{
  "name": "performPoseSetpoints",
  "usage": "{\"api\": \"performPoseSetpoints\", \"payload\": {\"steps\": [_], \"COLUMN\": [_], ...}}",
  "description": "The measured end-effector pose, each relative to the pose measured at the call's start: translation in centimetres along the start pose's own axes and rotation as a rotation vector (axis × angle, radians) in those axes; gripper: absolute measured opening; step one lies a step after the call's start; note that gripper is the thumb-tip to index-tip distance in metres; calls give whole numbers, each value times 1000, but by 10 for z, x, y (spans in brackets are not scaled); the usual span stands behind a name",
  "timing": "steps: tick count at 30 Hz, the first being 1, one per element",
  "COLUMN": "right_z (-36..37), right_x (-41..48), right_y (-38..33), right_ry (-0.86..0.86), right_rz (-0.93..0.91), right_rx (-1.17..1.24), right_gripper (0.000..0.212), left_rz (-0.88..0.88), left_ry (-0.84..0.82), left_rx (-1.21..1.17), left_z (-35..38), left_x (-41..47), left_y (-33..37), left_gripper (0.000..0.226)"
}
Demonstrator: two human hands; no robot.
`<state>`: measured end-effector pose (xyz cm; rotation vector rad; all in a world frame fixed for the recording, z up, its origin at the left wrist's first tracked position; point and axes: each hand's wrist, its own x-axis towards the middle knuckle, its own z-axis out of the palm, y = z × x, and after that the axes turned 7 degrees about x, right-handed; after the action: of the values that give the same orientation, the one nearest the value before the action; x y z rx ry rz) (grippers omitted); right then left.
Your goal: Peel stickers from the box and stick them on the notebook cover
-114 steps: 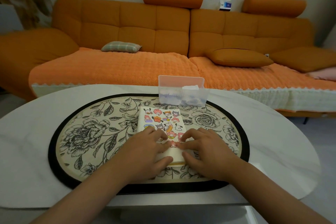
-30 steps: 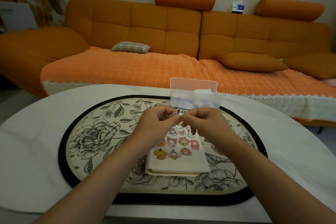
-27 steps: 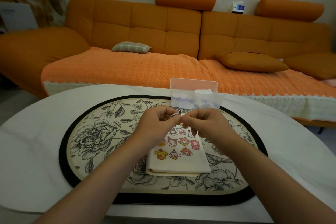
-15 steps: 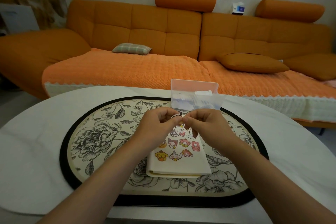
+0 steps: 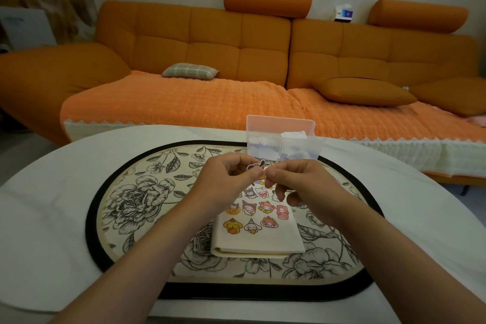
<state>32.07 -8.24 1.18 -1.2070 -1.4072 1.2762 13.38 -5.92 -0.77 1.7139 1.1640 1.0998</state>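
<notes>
Above the far end of the notebook point(image 5: 257, 243), my left hand point(image 5: 226, 183) and my right hand point(image 5: 305, 185) meet fingertip to fingertip.

Left hand: thumb and index finger pinch a small black-and-white cartoon sticker point(image 5: 255, 166); the other fingers are curled.

Right hand: thumb and index finger pinch the same sticker at its right edge; the other fingers curl loosely below. I cannot tell whether backing paper is attached.

Sticker: raised off the cover, between both hands, in front of the box point(image 5: 278, 126).

Notebook: flat on the floral placemat point(image 5: 136, 200) on the desk point(image 5: 47, 231), cover up, carrying rows of applied stickers point(image 5: 264, 208).

Box: translucent, at the placemat's far edge, holding white paper pieces.
</notes>
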Motion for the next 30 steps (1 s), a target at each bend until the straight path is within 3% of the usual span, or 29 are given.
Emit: {"api": "performPoseSetpoints", "payload": {"steps": [5, 16, 22, 30], "right_z": [0, 6, 10, 12], "right_x": [-1, -5, -8, -7], "right_y": [-1, -3, -9, -7], "right_ry": [-34, 14, 7, 63], "right_rz": [20, -104, -76, -95], "right_rx": [11, -263, -120, -148], "right_gripper": [15, 26, 23, 21], "left_rz": [3, 22, 22, 44], "left_ry": [-15, 12, 47, 74], "left_rx": [-2, 54, 3, 24], "left_z": [0, 2, 3, 3], "left_x": [0, -1, 0, 0], "left_y": [1, 0, 1, 0], "left_gripper": [9, 8, 11, 16]}}
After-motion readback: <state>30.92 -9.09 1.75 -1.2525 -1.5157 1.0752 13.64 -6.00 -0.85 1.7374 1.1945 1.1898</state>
